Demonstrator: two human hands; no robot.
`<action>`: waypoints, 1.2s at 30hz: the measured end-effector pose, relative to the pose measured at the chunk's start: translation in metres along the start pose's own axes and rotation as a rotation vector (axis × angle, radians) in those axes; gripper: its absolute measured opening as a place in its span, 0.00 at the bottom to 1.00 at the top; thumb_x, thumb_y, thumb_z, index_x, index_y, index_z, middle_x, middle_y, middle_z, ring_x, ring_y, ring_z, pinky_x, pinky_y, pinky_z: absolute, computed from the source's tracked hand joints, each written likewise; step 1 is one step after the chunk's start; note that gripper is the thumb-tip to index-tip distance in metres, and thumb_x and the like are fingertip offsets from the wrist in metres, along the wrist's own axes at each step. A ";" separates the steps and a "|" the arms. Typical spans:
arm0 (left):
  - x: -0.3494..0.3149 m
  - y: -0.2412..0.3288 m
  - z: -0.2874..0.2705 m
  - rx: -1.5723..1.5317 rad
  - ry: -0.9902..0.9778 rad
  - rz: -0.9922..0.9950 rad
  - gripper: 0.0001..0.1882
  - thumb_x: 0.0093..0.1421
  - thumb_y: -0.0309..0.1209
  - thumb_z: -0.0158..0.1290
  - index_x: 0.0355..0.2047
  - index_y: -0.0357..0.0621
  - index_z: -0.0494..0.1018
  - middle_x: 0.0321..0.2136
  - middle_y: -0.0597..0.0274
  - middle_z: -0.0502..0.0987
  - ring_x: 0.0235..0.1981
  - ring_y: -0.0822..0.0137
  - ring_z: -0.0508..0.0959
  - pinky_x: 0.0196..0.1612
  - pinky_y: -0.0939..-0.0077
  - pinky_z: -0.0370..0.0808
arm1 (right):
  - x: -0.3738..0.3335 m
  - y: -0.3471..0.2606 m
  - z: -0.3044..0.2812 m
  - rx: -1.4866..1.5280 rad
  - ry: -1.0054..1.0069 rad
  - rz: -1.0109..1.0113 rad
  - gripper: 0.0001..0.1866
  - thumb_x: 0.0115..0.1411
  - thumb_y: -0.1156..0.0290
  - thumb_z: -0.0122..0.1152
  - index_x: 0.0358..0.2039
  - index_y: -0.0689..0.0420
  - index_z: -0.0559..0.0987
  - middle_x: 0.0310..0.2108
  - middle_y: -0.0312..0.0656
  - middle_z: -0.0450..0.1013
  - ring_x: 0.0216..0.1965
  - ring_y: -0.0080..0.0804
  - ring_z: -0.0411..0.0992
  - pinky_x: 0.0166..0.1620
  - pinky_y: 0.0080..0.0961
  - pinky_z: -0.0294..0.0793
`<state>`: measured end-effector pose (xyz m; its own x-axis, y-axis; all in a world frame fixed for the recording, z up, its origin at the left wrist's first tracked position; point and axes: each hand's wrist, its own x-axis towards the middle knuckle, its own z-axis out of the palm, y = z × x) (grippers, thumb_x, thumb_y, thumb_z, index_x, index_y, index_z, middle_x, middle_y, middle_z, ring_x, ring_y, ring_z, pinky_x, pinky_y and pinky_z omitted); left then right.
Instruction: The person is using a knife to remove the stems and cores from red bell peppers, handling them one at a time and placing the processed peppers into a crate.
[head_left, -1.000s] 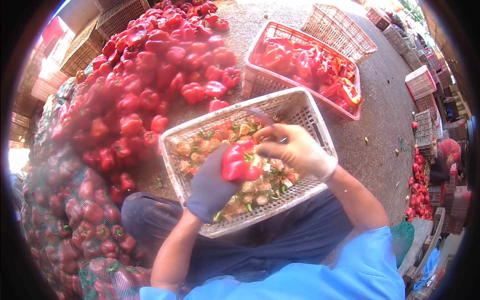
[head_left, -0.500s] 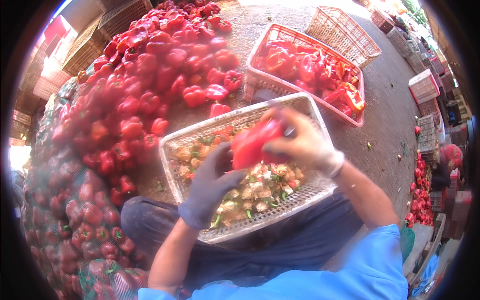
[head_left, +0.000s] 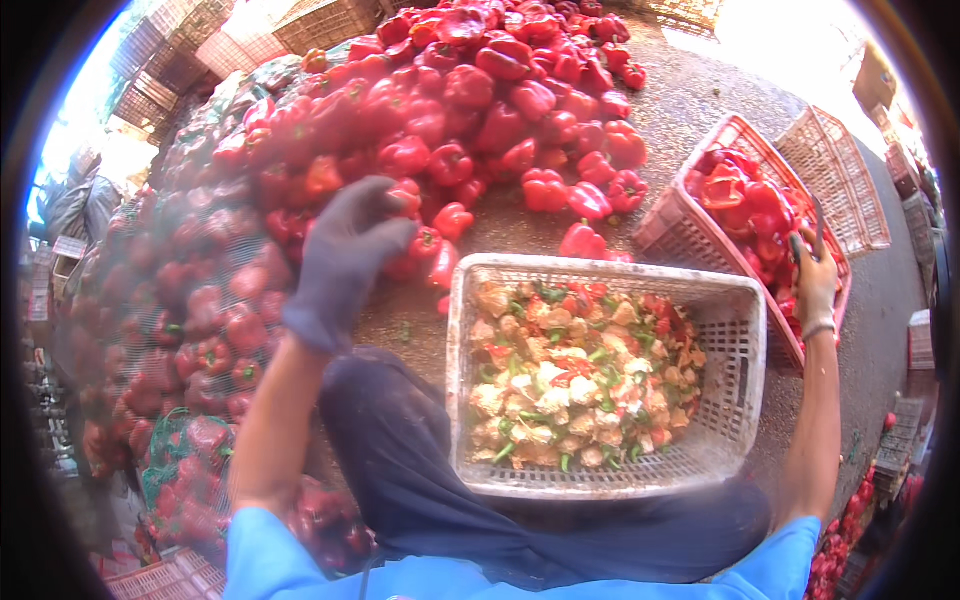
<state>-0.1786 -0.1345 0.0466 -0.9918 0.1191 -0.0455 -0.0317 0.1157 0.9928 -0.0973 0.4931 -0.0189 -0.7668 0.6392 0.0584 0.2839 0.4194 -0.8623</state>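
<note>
My left hand (head_left: 350, 255), in a dark grey glove, reaches to the edge of the red bell pepper heap (head_left: 440, 120). Its thumb and fingers are apart, close to a red bell pepper (head_left: 406, 196); contact is hard to make out. Over at the right, my right hand (head_left: 818, 285) in a pale glove is closed on a small knife (head_left: 820, 220) with a thin dark blade, partly hidden by the fingers. That hand is over the pink crate (head_left: 660, 215) of cut red pepper pieces (head_left: 745, 205). Before my legs sits a whitish crate (head_left: 610, 265) with pale pepper cores and green stems (head_left: 575, 385).
Mesh sacks of red peppers (head_left: 200, 300) stand along my left. Behind the pink crate leans another plastic crate (head_left: 835, 180). Stacked crates (head_left: 325, 25) line the far left, and more peppers (head_left: 850, 520) lie at the lower right.
The red pepper that was between both hands above the whitish crate has left them. My left hand has moved to the heap, my right to the pink crate. The view has shifted left.
</note>
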 end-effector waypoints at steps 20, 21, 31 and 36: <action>0.196 -0.204 -0.027 1.083 0.337 -0.520 0.66 0.53 0.51 0.75 0.83 0.49 0.49 0.73 0.34 0.66 0.68 0.32 0.77 0.66 0.45 0.81 | -0.233 -0.093 0.042 0.098 -0.492 0.635 0.11 0.75 0.71 0.63 0.55 0.59 0.83 0.29 0.33 0.81 0.19 0.13 0.69 0.21 0.15 0.63; 0.193 -0.206 -0.034 1.076 0.338 -0.508 0.65 0.52 0.51 0.75 0.83 0.50 0.50 0.72 0.33 0.66 0.68 0.31 0.77 0.67 0.44 0.80 | -0.235 -0.091 0.041 0.119 -0.493 0.628 0.11 0.75 0.71 0.63 0.54 0.59 0.83 0.29 0.33 0.81 0.19 0.13 0.69 0.21 0.15 0.62; 0.093 -0.085 -0.029 0.752 -0.258 0.141 0.60 0.45 0.48 0.79 0.75 0.39 0.65 0.66 0.35 0.73 0.67 0.43 0.77 0.70 0.56 0.74 | -0.242 -0.097 0.066 0.446 -0.562 0.563 0.30 0.76 0.47 0.69 0.63 0.60 0.80 0.32 0.34 0.80 0.17 0.13 0.66 0.17 0.16 0.61; -0.010 0.011 0.061 0.728 -0.623 0.425 0.51 0.47 0.37 0.75 0.72 0.42 0.68 0.59 0.39 0.78 0.63 0.39 0.78 0.69 0.52 0.76 | -0.255 -0.120 0.119 0.539 -0.746 0.499 0.40 0.73 0.43 0.71 0.71 0.59 0.71 0.43 0.41 0.82 0.18 0.14 0.66 0.19 0.16 0.63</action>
<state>-0.1615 -0.0742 0.0517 -0.6583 0.7519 0.0367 0.5912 0.4862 0.6435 -0.0038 0.2030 0.0102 -0.8457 0.0243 -0.5330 0.5122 -0.2428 -0.8238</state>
